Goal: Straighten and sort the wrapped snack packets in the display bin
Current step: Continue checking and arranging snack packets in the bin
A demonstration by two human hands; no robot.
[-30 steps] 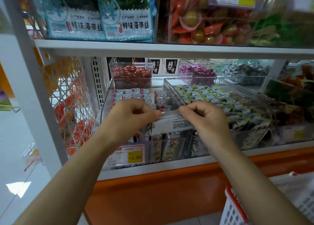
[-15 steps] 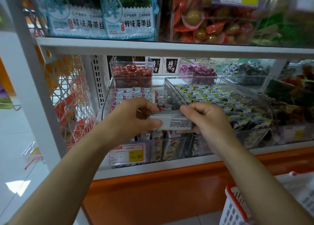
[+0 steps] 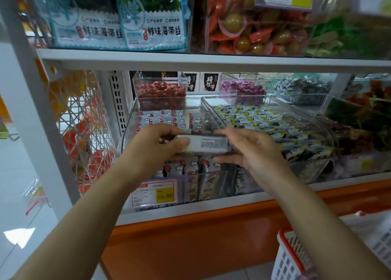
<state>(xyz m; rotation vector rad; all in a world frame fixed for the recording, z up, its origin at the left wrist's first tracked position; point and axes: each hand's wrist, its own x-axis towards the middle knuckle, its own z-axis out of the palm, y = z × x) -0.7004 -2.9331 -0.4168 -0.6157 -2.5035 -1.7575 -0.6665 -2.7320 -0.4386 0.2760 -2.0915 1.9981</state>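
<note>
— What is in front of you?
— A white shelf runs across the upper half of the frame. Under it, at centre, sits the clear display bin. Its snack packets, white with red marks, lie in rows at the back and stand on end along the front wall. Right of it is a second clear bin of packets with yellow corners. A red-and-white basket shows at the lower right edge.
— And behind the bin?
— A small clear box of red sweets, just above centre, at the bin's back.
— What are your hands doing?
— Both are raised over the front of the display bin. My left hand pinches the left end of 1 white packet between thumb and curled fingers. My right hand has the right end, fingers over the top and thumb beneath, though it is blurred. The packet lies level between them, printed side toward me, above the packets standing at the front.
— Anything smaller?
— A price tag reading 15.80 on the bin's front, lower centre
</note>
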